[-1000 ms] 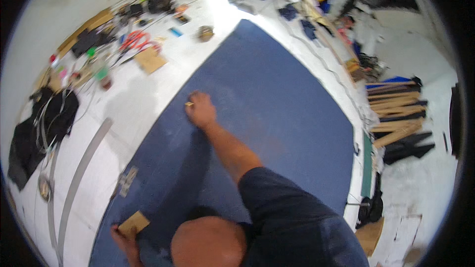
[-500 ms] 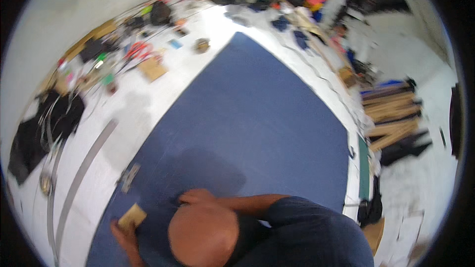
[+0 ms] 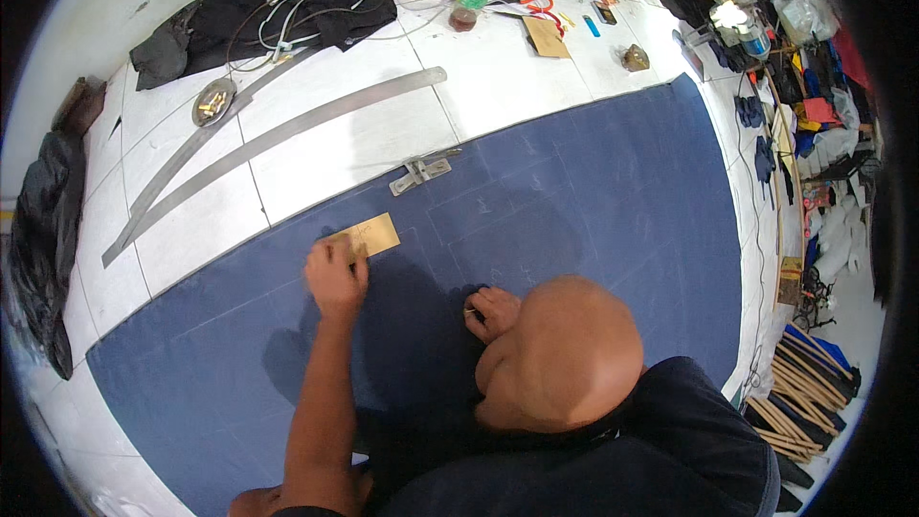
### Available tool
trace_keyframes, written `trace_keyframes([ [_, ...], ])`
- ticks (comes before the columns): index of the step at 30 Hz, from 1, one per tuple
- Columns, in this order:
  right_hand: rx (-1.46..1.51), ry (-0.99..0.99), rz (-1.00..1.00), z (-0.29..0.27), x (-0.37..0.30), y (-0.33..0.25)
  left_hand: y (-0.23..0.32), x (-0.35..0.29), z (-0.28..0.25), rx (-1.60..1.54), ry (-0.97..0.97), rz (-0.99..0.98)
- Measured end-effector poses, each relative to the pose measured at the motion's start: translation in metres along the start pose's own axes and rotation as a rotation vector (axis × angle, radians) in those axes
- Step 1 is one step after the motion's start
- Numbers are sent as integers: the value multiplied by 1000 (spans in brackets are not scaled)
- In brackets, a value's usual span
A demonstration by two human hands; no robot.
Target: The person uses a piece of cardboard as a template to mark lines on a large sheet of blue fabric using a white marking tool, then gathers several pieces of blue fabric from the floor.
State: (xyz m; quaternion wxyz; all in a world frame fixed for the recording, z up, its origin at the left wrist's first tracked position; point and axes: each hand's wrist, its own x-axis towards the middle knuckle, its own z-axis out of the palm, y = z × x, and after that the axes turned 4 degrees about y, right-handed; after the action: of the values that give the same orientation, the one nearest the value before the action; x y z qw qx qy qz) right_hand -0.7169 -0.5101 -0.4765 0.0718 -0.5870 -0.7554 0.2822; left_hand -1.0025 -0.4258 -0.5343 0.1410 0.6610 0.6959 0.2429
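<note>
- Template: small tan cardboard rectangle lies flat on wide navy fabric sheet; our left hand presses fingers down on its edge
- Right hand pinches a small marker, likely chalk
- We judge the card light, stiff, prone to sliding; pin it flat

One head-worn fisheye view looks steeply down, close above the blue cloth

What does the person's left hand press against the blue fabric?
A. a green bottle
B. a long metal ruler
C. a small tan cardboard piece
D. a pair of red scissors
C: the left hand lies on a small tan cardboard piece flat on the blue fabric, while the long metal ruler rests apart on the white floor.
</note>
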Motion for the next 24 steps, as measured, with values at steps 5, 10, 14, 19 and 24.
trace_keyframes([
  [5, 3, 46, -43, 7, -3, 8, 29, -21, 21, 77, -111, 278],
  [10, 33, 98, -112, 3, 0, 11, 47, -25, 34, 75, -188, 194],
  [14, 51, 102, -107, 0, 4, 8, 45, -21, 37, 57, -202, 207],
  [19, 41, 96, 95, 24, 11, 26, 43, -19, 34, 72, -232, 192],
  [24, 334, 330, 268, -23, 116, 31, 47, -17, 26, 72, -254, 222],
])
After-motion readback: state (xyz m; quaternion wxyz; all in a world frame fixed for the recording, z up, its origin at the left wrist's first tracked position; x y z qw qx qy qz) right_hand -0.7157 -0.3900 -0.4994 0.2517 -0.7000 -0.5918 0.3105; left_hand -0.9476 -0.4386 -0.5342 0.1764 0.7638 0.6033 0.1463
